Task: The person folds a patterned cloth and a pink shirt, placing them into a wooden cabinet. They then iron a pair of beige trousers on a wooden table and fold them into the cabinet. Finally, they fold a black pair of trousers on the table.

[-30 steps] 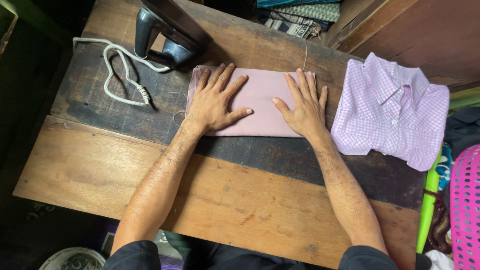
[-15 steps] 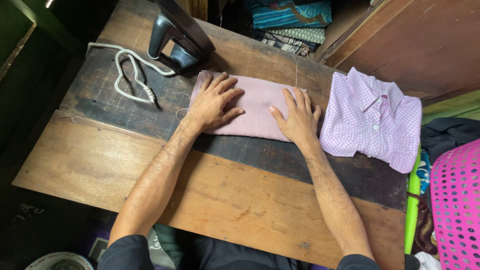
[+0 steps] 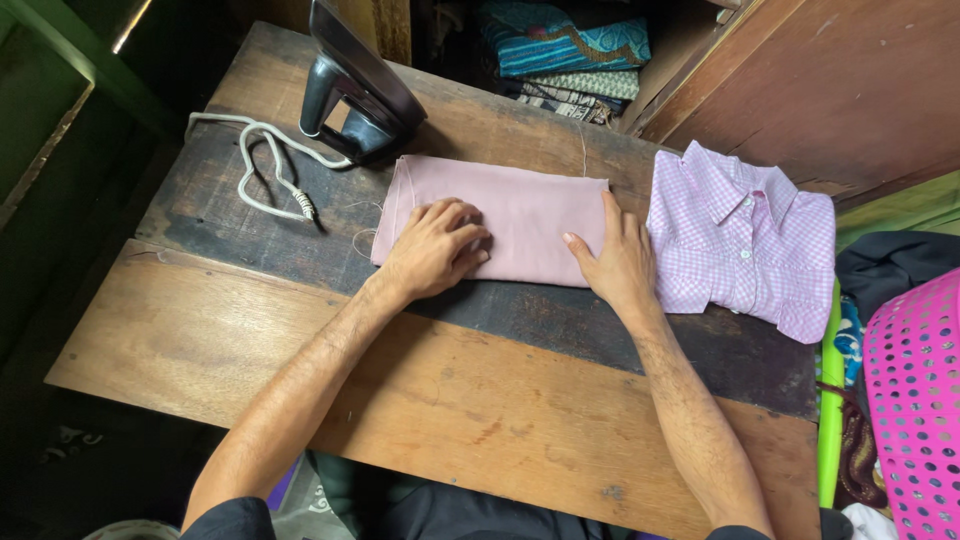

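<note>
Underneath both hands runs a wooden table (image 3: 430,400), its far boards dark and worn, the near ones paler. Beyond the right hand's (image 3: 622,262) fingertips sits a folded pink checked shirt (image 3: 745,245), collar up, just beside the hand. Further out on that side, at the frame edge, stands a pink perforated basket (image 3: 915,400). Between the two hands lies the folded mauve cloth (image 3: 525,215), a flat rectangle on the dark boards. Past the left hand (image 3: 435,250), away from the body, a black iron (image 3: 355,85) stands on its heel near the cloth's far corner, its pale cord (image 3: 265,170) looped on the table out to that hand's left. A stack of patterned fabrics (image 3: 565,50) shows behind the table.

The left hand rests on the cloth's near left part with fingers curled inward, knuckles up, pressing rather than gripping. The right hand lies flat and open along the cloth's right edge, fingers together, pinching nothing that I can see.

The cloth looks thin, soft and light, several layers deep, so it will likely sag and unfold if lifted by one corner. Best held at the folded short edges, or from beneath with flat palms.
</note>
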